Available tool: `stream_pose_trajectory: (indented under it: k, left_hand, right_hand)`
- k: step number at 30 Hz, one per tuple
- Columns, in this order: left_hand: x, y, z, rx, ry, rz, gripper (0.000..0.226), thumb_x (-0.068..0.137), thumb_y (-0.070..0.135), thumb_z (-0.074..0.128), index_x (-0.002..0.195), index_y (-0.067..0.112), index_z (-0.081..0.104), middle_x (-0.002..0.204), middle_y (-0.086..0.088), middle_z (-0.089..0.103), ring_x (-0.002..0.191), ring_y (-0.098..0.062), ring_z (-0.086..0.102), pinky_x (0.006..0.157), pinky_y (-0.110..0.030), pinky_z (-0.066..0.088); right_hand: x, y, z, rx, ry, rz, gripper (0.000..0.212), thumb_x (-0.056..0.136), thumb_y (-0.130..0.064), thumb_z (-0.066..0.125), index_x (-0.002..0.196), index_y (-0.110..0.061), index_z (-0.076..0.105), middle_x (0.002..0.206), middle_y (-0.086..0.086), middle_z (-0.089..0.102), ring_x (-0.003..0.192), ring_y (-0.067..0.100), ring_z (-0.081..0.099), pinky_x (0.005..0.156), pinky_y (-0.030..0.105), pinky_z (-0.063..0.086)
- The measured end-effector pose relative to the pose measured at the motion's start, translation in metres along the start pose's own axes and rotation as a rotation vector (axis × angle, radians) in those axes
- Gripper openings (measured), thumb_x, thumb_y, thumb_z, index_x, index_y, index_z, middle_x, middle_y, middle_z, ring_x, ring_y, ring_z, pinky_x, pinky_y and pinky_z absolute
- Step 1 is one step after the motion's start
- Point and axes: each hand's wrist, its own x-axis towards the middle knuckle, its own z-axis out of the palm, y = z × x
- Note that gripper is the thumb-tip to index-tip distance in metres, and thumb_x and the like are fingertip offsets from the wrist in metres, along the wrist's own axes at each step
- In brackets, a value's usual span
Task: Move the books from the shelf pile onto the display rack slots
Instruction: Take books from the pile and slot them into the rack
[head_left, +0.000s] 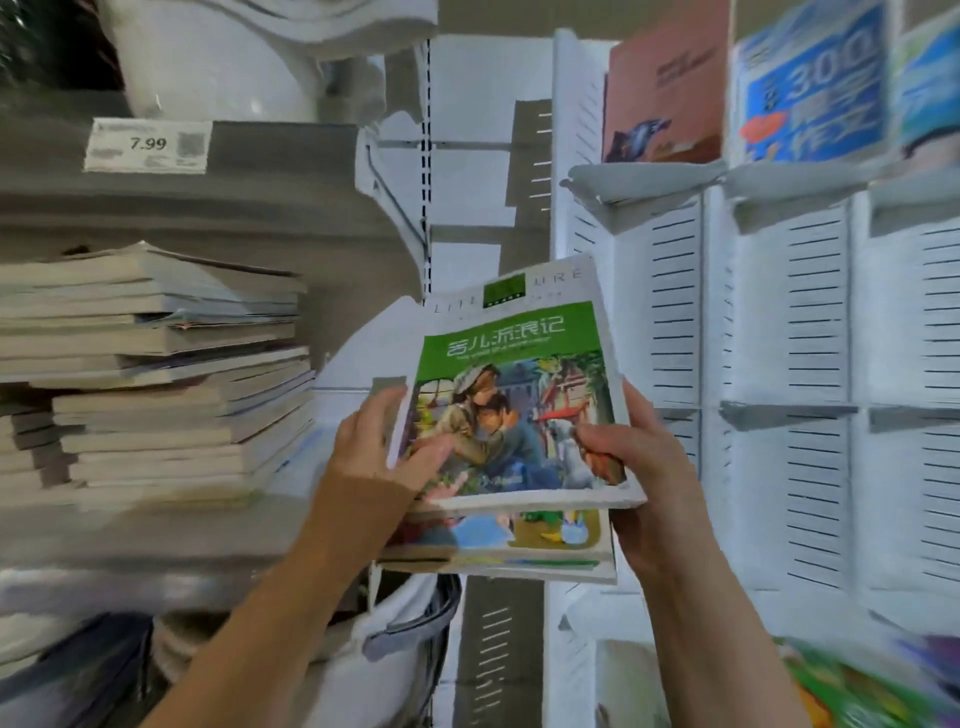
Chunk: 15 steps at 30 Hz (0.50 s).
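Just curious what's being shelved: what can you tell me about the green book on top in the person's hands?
The green book is a white-bordered paperback: a green band with white Chinese characters above a scene of two people embracing by a white dog. It lies cover up, tilted, atop other books. The left hand grips its left edge, thumb on the cover; the right hand grips its right edge. It sits in no slot of the display rack.

Shelf pile runs off the left edge (spines blurred).
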Motion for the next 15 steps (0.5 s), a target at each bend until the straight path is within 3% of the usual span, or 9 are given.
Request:
stream_pose_trajectory:
  k: [2,3,5,8,9,10,12,13,15]
  left_hand:
    - [-0.022,0.011,0.000,-0.367,-0.139,-0.268,0.052,0.079,0.034,0.067,0.124,0.033,0.041,0.104,0.002,0.060,0.074,-0.020,0.062,0.058,-0.023,0.054]
    - [-0.035,0.016,-0.002,-0.507,-0.238,-0.384,0.057,0.076,0.037,0.065,0.127,0.026,0.044,0.098,0.001,0.065,0.060,-0.020,0.061,0.044,-0.020,0.049]
    - [-0.051,0.021,0.005,-0.608,-0.377,-0.503,0.051,0.075,0.039,0.061,0.121,0.016,0.057,0.099,-0.003,0.071,0.059,-0.022,0.067,0.041,-0.019,0.050]
    - [-0.086,0.024,0.019,-0.667,-0.355,-0.476,0.024,0.092,0.027,0.051,0.097,0.006,0.059,0.118,-0.016,0.061,0.050,-0.008,0.065,0.040,-0.012,0.046]
    - [-0.097,0.028,0.025,-0.665,-0.309,-0.482,0.029,0.090,0.029,0.056,0.102,0.003,0.059,0.123,-0.015,0.056,0.056,-0.007,0.066,0.046,-0.009,0.047]
    - [-0.105,0.028,0.030,-0.678,-0.299,-0.454,0.051,0.079,0.038,0.069,0.114,0.002,0.057,0.128,-0.012,0.053,0.077,-0.009,0.067,0.067,-0.009,0.050]
    - [-0.122,0.050,0.048,-0.674,-0.291,-0.528,0.112,0.042,0.057,0.085,0.136,0.015,0.043,0.136,-0.006,0.052,0.117,-0.024,0.055,0.104,-0.040,0.039]
    - [-0.135,0.066,0.055,-0.663,-0.301,-0.516,0.124,0.033,0.060,0.086,0.140,0.021,0.038,0.139,-0.004,0.050,0.126,-0.027,0.047,0.108,-0.049,0.032]
    - [-0.155,0.094,0.072,-0.636,-0.301,-0.432,0.124,0.033,0.056,0.085,0.142,0.028,0.034,0.139,0.001,0.049,0.128,-0.022,0.044,0.109,-0.051,0.029]
  right_hand:
    - [-0.028,-0.015,-0.004,-0.017,0.016,-0.019,0.071,0.057,-0.009,0.065,0.126,-0.021,0.059,0.088,0.017,0.055,0.078,0.029,0.050,0.061,0.030,0.046]
    - [-0.042,-0.023,-0.008,-0.033,0.027,-0.029,0.070,0.058,-0.009,0.062,0.127,-0.021,0.058,0.085,0.015,0.058,0.074,0.027,0.054,0.058,0.028,0.048]
    - [-0.071,-0.039,-0.012,-0.068,0.038,-0.070,0.073,0.057,-0.009,0.062,0.129,-0.022,0.057,0.081,0.012,0.064,0.067,0.023,0.061,0.053,0.026,0.050]
    - [-0.108,-0.055,-0.024,-0.095,0.053,-0.074,0.063,0.054,-0.008,0.062,0.116,-0.020,0.064,0.078,0.012,0.066,0.064,0.023,0.062,0.053,0.025,0.050]
    - [-0.120,-0.059,-0.030,-0.092,0.061,-0.062,0.057,0.056,-0.007,0.060,0.111,-0.017,0.065,0.077,0.009,0.068,0.063,0.021,0.064,0.053,0.026,0.052]
    - [-0.129,-0.062,-0.037,-0.077,0.061,-0.041,0.053,0.057,-0.007,0.057,0.109,-0.015,0.065,0.077,0.007,0.069,0.062,0.019,0.066,0.053,0.026,0.053]
    - [-0.153,-0.078,-0.054,-0.064,0.078,0.001,0.050,0.060,-0.006,0.056,0.109,-0.014,0.064,0.075,0.006,0.068,0.057,0.016,0.064,0.050,0.023,0.052]
    - [-0.163,-0.087,-0.067,-0.052,0.094,0.014,0.050,0.060,-0.006,0.057,0.109,-0.015,0.064,0.073,0.005,0.066,0.054,0.014,0.062,0.047,0.022,0.051]
    - [-0.180,-0.112,-0.088,-0.068,0.115,0.053,0.051,0.059,-0.005,0.060,0.108,-0.017,0.065,0.072,0.008,0.062,0.055,0.019,0.060,0.048,0.023,0.049]
